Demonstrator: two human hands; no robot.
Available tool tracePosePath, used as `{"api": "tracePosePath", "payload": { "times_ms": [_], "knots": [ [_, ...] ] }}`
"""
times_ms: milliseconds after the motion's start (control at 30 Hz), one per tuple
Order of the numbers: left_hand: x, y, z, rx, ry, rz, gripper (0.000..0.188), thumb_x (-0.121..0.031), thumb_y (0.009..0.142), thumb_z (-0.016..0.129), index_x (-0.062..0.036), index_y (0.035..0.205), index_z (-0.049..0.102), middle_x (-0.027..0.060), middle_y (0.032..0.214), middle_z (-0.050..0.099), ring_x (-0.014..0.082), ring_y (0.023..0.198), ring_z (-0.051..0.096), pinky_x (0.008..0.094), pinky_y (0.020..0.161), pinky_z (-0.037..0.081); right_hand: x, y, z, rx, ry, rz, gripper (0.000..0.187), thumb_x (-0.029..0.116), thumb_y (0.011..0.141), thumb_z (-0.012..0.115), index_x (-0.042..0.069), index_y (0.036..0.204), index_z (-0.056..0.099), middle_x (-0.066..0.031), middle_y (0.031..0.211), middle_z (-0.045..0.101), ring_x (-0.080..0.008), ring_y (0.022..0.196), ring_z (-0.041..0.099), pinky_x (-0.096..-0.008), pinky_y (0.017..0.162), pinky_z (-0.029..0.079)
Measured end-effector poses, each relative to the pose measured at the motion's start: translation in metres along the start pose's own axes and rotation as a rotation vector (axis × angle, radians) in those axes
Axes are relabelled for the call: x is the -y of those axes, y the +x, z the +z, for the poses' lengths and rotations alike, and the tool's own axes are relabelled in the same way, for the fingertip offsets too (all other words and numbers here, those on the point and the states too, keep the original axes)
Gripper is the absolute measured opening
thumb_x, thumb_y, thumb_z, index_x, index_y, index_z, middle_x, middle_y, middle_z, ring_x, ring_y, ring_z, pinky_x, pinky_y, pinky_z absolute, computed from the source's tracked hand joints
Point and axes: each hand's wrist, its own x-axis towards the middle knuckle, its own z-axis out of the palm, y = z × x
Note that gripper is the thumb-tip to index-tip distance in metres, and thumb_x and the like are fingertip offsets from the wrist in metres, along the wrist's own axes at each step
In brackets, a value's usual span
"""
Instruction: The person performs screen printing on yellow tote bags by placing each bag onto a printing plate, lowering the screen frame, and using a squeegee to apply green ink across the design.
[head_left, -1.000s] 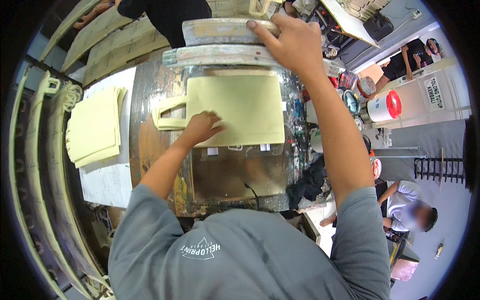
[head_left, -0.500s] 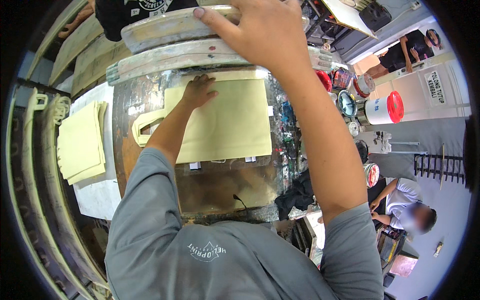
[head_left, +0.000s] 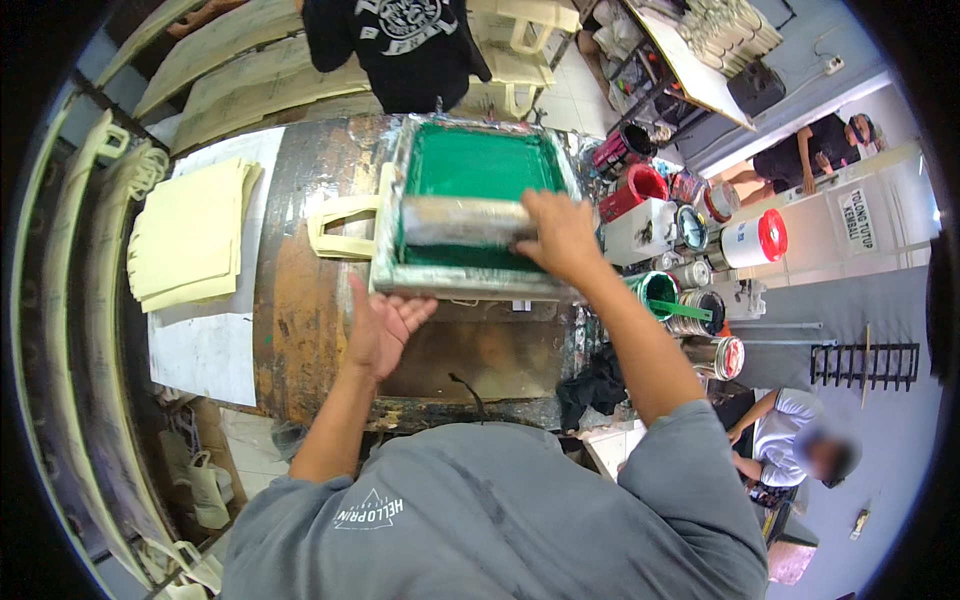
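Observation:
A screen-printing frame (head_left: pixel 470 282) lies flat on the table, its mesh coated with green ink (head_left: pixel 480 165). Across the mesh sits a wide squeegee (head_left: pixel 455 222), and my right hand (head_left: pixel 563 237) is closed on its right end. My left hand (head_left: pixel 380 327) is open, palm turned up, fingers stretched toward the near left edge of the frame; I cannot tell whether they touch it. Beneath the frame is a pale yellow tote bag, mostly hidden; its handle (head_left: pixel 342 228) sticks out on the left.
A stack of pale yellow bags (head_left: pixel 188 235) lies on white paper at the left. Ink tubs, including a green one (head_left: pixel 652 290), line the right side. A black cloth (head_left: pixel 590 385) rests at the near right. A person in black (head_left: pixel 410 50) stands at the far side.
The raised frame has come down over the bag. My right hand has moved from its edge to the squeegee. My left hand has left the bag and come nearer to me.

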Motion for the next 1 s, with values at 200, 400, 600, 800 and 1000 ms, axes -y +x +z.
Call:
{"api": "tracePosePath", "payload": {
  "times_ms": [200, 400, 600, 800, 1000],
  "knots": [
    [0.056, 0.014, -0.071, -0.056, 0.092, -0.134, 0.113, -0.085, 0.096, 0.042, 0.0048, 0.161, 0.019, 0.0301, 0.152, 0.043, 0.0397, 0.142, 0.05, 0.0489, 0.119, 0.045, 0.005, -0.026, 0.045, 0.146, 0.075, 0.052, 0.067, 0.04, 0.075, 0.091, 0.012, 0.125, 0.058, -0.0102, 0.11, 0.068, -0.036, 0.109, 0.065, -0.0552, 0.084, 0.047],
    [0.064, 0.018, -0.071, -0.08, 0.093, -0.119, 0.108, -0.083, 0.098, 0.039, 0.0014, 0.162, 0.02, 0.0259, 0.15, 0.048, 0.036, 0.137, 0.055, 0.0467, 0.117, 0.047, 0.042, -0.08, 0.072, 0.083, -0.024, 0.07, 0.054, 0.033, 0.075, 0.089, 0.015, 0.115, 0.058, -0.0065, 0.109, 0.065, -0.0313, 0.106, 0.061, -0.0504, 0.089, 0.042],
    [0.066, 0.016, -0.079, -0.076, 0.144, -0.146, 0.114, -0.086, 0.097, 0.037, 0.0029, 0.164, 0.013, 0.0287, 0.158, 0.039, 0.0382, 0.141, 0.05, 0.0482, 0.119, 0.045, 0.024, -0.042, 0.106, -0.111, -0.045, 0.047, 0.046, 0.025, 0.074, 0.089, 0.018, 0.11, 0.061, -0.0039, 0.103, 0.062, -0.0291, 0.101, 0.06, -0.0497, 0.089, 0.039],
    [0.06, 0.012, -0.064, -0.203, 0.108, -0.17, 0.1, -0.082, 0.1, 0.035, 0.001, 0.156, 0.036, 0.0212, 0.142, 0.057, 0.0318, 0.127, 0.061, 0.0463, 0.114, 0.05, -0.04, 0.074, 0.141, -0.197, -0.096, 0.038, 0.048, 0.025, 0.075, 0.088, 0.018, 0.113, 0.061, -0.0038, 0.105, 0.065, -0.0294, 0.102, 0.061, -0.0503, 0.089, 0.04],
    [0.046, 0.029, -0.081, -0.295, 0.245, -0.643, 0.108, -0.089, 0.094, 0.036, 0.0059, 0.145, 0.047, 0.0241, 0.119, 0.07, 0.0316, 0.106, 0.072, 0.0463, 0.105, 0.057, -0.1, 0.175, 0.149, 0.033, -0.031, 0.027, 0.058, 0.028, 0.078, 0.088, 0.02, 0.128, 0.06, -0.0037, 0.117, 0.068, -0.0299, 0.116, 0.063, -0.0579, 0.095, 0.044]
  ]
}}
